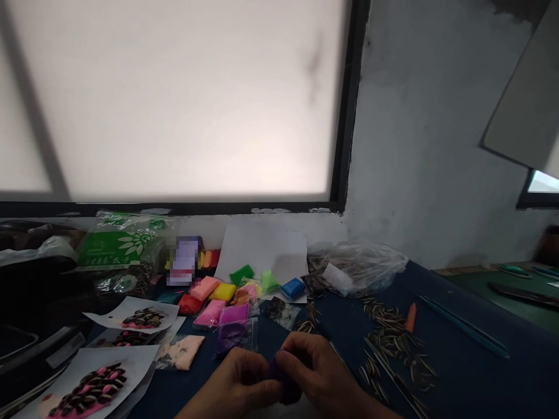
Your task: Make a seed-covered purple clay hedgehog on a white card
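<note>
At the bottom centre, my left hand (240, 381) and my right hand (321, 369) meet, fingers closed around a small lump of dark purple modelling clay (275, 369). My fingers cover most of it. Just beyond lies a clear bag of purple clay (231, 336), with a magenta clay packet (233, 313) partly over it. Further back are clay packets in pink (209, 313), yellow (223, 291), red (190, 304) and blue (293, 287). Striped sunflower seeds (395, 337) lie loose to the right of my hands.
Sheets with seed-and-pink-clay pictures (144, 319) lie left. A green-printed seed bag (117, 247), a white sheet (262, 250) and a clear plastic bag (371, 262) stand along the wall. Rightward are metal tweezers (395, 375), an orange stick (411, 318) and blue tweezers (463, 326).
</note>
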Tool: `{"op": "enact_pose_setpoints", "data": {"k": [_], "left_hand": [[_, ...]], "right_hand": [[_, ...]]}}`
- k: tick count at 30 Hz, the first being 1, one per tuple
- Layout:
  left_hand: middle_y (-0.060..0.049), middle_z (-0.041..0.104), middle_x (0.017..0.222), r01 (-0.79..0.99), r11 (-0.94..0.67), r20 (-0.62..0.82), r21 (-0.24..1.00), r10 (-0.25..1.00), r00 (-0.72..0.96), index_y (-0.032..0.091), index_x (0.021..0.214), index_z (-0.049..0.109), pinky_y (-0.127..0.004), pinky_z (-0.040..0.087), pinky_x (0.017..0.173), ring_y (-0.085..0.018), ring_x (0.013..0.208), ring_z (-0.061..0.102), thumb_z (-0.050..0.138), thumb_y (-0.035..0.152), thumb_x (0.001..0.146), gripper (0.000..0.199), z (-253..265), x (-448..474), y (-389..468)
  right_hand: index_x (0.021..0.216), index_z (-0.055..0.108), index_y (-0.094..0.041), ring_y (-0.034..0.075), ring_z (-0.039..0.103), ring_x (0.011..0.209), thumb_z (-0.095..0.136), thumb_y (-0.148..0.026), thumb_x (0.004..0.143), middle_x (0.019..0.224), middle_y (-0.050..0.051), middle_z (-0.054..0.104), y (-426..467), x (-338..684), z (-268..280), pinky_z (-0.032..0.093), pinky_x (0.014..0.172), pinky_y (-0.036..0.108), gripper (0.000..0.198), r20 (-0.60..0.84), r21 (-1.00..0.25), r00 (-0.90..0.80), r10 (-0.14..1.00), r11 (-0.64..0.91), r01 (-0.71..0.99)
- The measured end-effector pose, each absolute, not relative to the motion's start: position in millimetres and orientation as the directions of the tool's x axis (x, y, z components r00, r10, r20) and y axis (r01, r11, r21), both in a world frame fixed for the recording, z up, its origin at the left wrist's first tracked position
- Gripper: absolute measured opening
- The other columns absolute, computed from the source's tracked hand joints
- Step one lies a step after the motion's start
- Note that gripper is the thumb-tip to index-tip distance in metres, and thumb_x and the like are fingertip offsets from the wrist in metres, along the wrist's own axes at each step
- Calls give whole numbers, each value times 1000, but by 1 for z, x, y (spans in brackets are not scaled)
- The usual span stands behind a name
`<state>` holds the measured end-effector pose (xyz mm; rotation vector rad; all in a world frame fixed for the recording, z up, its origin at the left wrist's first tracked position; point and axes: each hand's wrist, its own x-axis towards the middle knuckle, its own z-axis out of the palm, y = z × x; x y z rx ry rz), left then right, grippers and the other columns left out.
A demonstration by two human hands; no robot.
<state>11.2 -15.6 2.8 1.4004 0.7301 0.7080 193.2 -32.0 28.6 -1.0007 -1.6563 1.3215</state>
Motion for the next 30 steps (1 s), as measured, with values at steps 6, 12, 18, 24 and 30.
{"op": "enact_pose_setpoints", "data": {"k": [6, 12, 18, 24, 30], "left_hand": [[-3, 75, 70, 30, 32, -44, 999, 796, 604, 15, 78, 82, -27, 48, 71, -21, 74, 68, 80, 34, 74, 19, 24, 14, -22], [-1, 73, 64, 35, 80, -85, 996, 791, 606, 15, 73, 82, -23, 44, 63, -15, 63, 63, 76, 30, 74, 16, 20, 17, -24], [2, 56, 53, 117, 42, -103, 992, 807, 581, 10, 71, 81, -22, 27, 49, -10, 51, 41, 74, 34, 73, 25, 11, 19, -25], [4, 54, 50, 114, 41, -98, 993, 826, 556, 14, 66, 79, -20, 30, 49, -9, 49, 41, 75, 35, 71, 22, 16, 18, -22], [2, 60, 52, 95, 21, -72, 995, 816, 574, 14, 69, 78, -22, 37, 52, -9, 48, 44, 75, 60, 72, 46, 19, 16, -20]], "right_hand": [[68, 55, -17, 13, 46, 56, 59, -46, 85, 60, -2, 48, -31, 195, 30, 36, 52, 25, 33, 134, -954, -383, 914, 223, 200], [71, 59, -17, 14, 51, 58, 64, -36, 79, 61, -1, 54, -35, 193, 33, 39, 53, 24, 21, 142, -946, -386, 912, 239, 217], [67, 57, -18, 13, 49, 59, 65, -31, 78, 61, -2, 51, -35, 193, 31, 37, 53, 23, 19, 162, -929, -368, 916, 267, 255], [76, 60, -17, 14, 53, 56, 63, -48, 85, 62, -1, 54, -31, 194, 27, 41, 52, 24, 33, 118, -982, -351, 929, 162, 98], [70, 59, -17, 14, 51, 60, 62, -57, 86, 63, 0, 53, -30, 194, 27, 39, 54, 24, 43, 164, -965, -355, 920, 225, 138]]}}
